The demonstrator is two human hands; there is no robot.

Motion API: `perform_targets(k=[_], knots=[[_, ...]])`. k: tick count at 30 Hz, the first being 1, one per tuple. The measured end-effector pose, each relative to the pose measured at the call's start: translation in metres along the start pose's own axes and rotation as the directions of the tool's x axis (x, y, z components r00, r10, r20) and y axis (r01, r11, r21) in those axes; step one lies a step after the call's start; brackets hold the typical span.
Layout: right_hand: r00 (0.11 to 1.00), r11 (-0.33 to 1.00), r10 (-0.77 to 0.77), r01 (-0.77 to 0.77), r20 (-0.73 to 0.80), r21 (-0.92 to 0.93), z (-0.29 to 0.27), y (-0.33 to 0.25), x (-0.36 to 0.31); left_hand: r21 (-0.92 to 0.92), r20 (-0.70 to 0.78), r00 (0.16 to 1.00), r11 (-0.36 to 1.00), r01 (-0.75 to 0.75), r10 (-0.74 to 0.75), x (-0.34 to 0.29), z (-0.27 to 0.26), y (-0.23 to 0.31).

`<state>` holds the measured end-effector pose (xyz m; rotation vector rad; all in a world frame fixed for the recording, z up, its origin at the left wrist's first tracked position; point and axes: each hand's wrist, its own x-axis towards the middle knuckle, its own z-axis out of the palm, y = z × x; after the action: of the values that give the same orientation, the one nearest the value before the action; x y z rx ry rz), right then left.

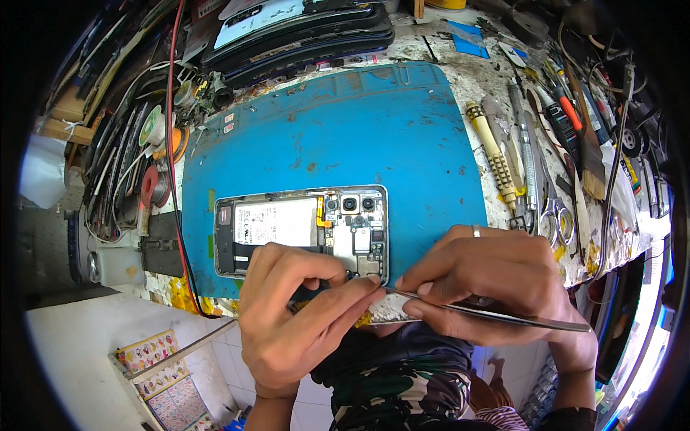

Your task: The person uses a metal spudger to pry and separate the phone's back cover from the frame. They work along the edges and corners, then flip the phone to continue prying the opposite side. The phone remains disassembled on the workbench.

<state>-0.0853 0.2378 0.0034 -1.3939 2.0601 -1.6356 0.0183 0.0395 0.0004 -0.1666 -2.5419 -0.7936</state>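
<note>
An opened phone (302, 228) with its back cover off lies on a blue work mat (345, 136), showing a white battery, the circuit board and the camera modules. My left hand (295, 316) rests at the phone's near edge, with thumb and forefinger pinched together by the board's lower corner. My right hand (496, 280) grips metal tweezers (489, 310), whose tips point left and meet my left fingertips at the phone's near right corner. Whether something small sits between the tips is hidden.
A stack of dark phone shells (302, 36) lies at the back of the bench. Screwdrivers, a brush and scissors (553, 215) lie in a row to the right of the mat. Wire spools and tape rolls (154, 179) crowd the left side. The bench's near edge runs under my hands.
</note>
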Motion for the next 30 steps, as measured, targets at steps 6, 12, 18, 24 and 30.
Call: perform_targets(k=[6, 12, 18, 24, 30], knots=[[1.0, 1.0, 0.0, 0.0, -0.001, 0.005, -0.001, 0.0, -0.002, -0.046, 0.145, 0.987, 0.997, -0.063, 0.07, 0.018, -0.008, -0.006], [1.0, 1.0, -0.018, 0.018, -0.008, 0.0, -0.002, 0.003, -0.005, -0.187, 0.265, 0.964, 0.982, 0.032, 0.019, 0.026, -0.01, -0.015], [0.998, 0.999, -0.036, 0.036, -0.057, 0.001, 0.0, 0.004, -0.005, -0.219, 0.275, 0.96, 0.976, 0.006, 0.056, 0.026, -0.011, -0.017], [0.999, 0.999, -0.039, 0.039, -0.031, -0.001, -0.002, 0.004, -0.004, -0.218, 0.29, 0.957, 0.974, 0.06, 0.007, 0.023, -0.007, -0.014], [0.999, 1.0, 0.024, -0.024, -0.029, 0.001, -0.004, 0.001, -0.006, -0.086, 0.226, 0.974, 0.996, -0.01, 0.029, 0.019, -0.008, -0.014]])
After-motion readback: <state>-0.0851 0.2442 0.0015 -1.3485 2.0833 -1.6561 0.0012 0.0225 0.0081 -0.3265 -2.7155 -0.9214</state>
